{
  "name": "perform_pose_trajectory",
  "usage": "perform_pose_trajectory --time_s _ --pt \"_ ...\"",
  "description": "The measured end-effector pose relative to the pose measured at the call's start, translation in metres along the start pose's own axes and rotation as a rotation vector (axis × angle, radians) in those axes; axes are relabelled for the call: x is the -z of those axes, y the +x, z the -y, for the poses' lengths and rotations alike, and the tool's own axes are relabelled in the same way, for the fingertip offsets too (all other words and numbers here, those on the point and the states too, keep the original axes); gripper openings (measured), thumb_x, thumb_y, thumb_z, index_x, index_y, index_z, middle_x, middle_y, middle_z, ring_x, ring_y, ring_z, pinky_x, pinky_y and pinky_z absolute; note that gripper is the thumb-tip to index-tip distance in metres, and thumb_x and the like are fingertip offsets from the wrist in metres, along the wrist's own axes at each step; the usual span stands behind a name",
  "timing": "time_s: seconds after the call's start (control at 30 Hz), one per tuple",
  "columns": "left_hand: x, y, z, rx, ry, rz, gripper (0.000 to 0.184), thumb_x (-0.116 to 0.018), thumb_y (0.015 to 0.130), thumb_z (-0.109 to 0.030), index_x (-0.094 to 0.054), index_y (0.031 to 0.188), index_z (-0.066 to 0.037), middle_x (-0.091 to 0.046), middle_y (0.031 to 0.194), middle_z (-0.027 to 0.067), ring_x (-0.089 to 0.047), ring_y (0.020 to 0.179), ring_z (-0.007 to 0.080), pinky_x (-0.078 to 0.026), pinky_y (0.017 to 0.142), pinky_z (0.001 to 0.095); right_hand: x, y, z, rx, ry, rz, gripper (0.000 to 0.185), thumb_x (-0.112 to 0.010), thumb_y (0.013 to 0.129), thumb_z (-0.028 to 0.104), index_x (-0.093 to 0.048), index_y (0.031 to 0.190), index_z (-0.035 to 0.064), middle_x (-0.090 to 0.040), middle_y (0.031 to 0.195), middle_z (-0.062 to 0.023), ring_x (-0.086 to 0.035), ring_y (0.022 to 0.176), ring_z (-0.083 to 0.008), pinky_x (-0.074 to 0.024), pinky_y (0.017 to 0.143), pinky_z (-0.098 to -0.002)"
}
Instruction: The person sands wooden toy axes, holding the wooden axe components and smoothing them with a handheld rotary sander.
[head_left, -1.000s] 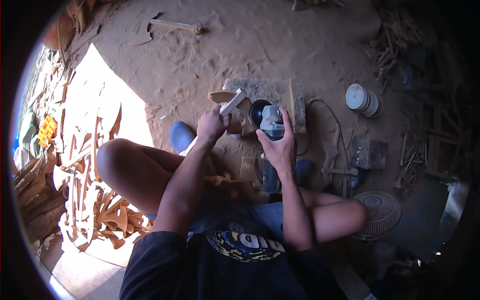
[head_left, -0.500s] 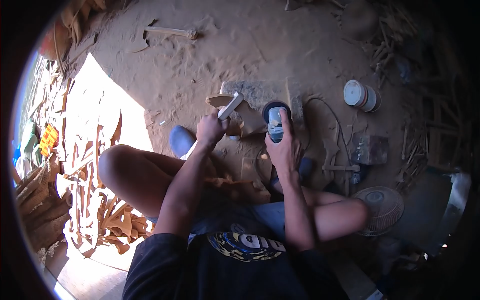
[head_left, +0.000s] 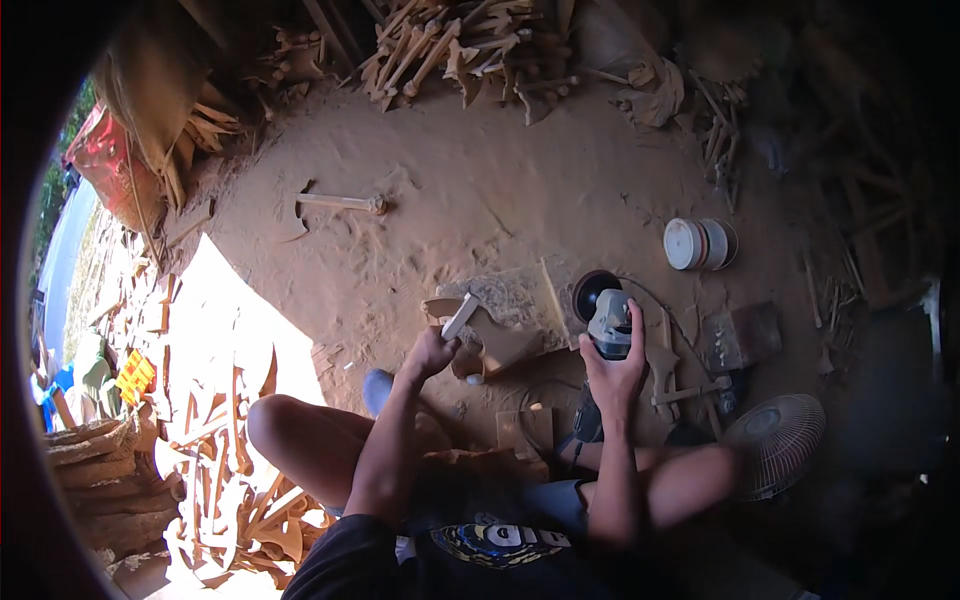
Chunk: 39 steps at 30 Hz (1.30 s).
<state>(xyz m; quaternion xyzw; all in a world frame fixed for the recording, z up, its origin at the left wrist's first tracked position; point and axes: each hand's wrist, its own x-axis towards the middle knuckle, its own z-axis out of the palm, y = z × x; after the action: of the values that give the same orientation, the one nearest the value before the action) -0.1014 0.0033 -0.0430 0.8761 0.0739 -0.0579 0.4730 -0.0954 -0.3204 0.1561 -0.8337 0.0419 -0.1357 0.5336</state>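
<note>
My left hand (head_left: 433, 353) is closed round the pale handle of a wooden axe (head_left: 461, 317). Its broad curved head appears to rest against a dusty block (head_left: 515, 293) on the ground, though where the two meet is hard to make out. In my right hand (head_left: 614, 378) is an angle grinder (head_left: 609, 323), gripped round its body with the dark round disc (head_left: 592, 291) facing up and left. The disc is to the right of the axe head, apart from it. A cord runs near the grinder.
Another wooden axe (head_left: 340, 202) lies on the dusty floor ahead. Piled wooden pieces (head_left: 440, 50) line the back, with more (head_left: 240, 480) at left in sunlight. To the right are a white bucket (head_left: 685, 244), a box (head_left: 745, 335) and a fan (head_left: 775, 440).
The head view has tilted up, bringing the back pile into sight. My right hand has shifted the grinder rightward, away from the axe head, and its disc has tipped. My left hand keeps its hold.
</note>
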Motion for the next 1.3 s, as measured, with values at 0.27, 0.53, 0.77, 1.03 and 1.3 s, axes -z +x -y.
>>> perform_pose_trajectory --time_s 0.27,0.53,0.77,1.03,1.3 --pt "0.083 0.052 -0.074 0.429 -0.370 0.076 0.033 -0.076 0.099 -0.029 -0.058 0.086 -0.004 -0.053 0.070 -0.0015 -0.049 0.049 0.0106 -0.038 0.043 0.0315 0.022 0.008 -0.006 0.049 0.103 -0.124 0.083 -0.087 0.082 0.007 -0.051 0.156 0.0050 -0.061 0.150 -0.0166 -0.059 0.136 -0.0258 -0.0467 0.116 -0.0401" --pt "0.027 -0.013 -0.037 0.611 -1.063 0.227 0.018 -0.060 0.108 -0.020 -0.058 0.122 -0.009 -0.052 0.079 -0.0009 -0.050 0.059 0.0129 -0.043 0.054 0.0324 0.010 0.004 -0.007 0.001 0.044 -0.026 0.083 -0.087 0.082 0.010 -0.051 0.157 0.0069 -0.065 0.147 -0.0167 -0.065 0.131 -0.0264 -0.0507 0.112 -0.0402" --pt "-0.040 -0.118 -0.072 0.650 -1.290 0.046 0.015 -0.055 0.111 -0.028 -0.046 0.120 -0.021 -0.052 0.083 0.0000 -0.047 0.053 0.0127 -0.042 0.048 0.0306 -0.013 -0.007 -0.004 -0.048 0.003 0.232 0.084 -0.084 0.084 0.012 -0.049 0.160 0.0090 -0.064 0.149 -0.0177 -0.065 0.135 -0.0274 -0.0498 0.113 -0.0391" --pt "-0.045 -0.109 -0.060 0.523 -0.589 -0.296 0.041 -0.052 0.113 -0.047 -0.054 0.105 -0.007 -0.054 0.066 0.0037 -0.055 0.050 0.0162 -0.045 0.046 0.0369 -0.041 -0.038 -0.033 -0.073 -0.101 0.584 0.088 -0.080 0.085 0.008 -0.043 0.164 0.0097 -0.056 0.158 -0.0216 -0.055 0.147 -0.0345 -0.0438 0.120 -0.0410" --pt "-0.048 -0.114 -0.068 0.513 -0.291 -0.385 0.050 -0.053 0.112 -0.046 -0.060 0.105 0.002 -0.068 0.077 0.0246 -0.071 0.073 0.0402 -0.052 0.067 0.0514 -0.065 -0.072 -0.046 -0.066 -0.193 0.740 0.088 -0.079 0.084 0.004 -0.041 0.164 0.0072 -0.056 0.157 -0.0270 -0.055 0.146 -0.0398 -0.0457 0.119 -0.0431"
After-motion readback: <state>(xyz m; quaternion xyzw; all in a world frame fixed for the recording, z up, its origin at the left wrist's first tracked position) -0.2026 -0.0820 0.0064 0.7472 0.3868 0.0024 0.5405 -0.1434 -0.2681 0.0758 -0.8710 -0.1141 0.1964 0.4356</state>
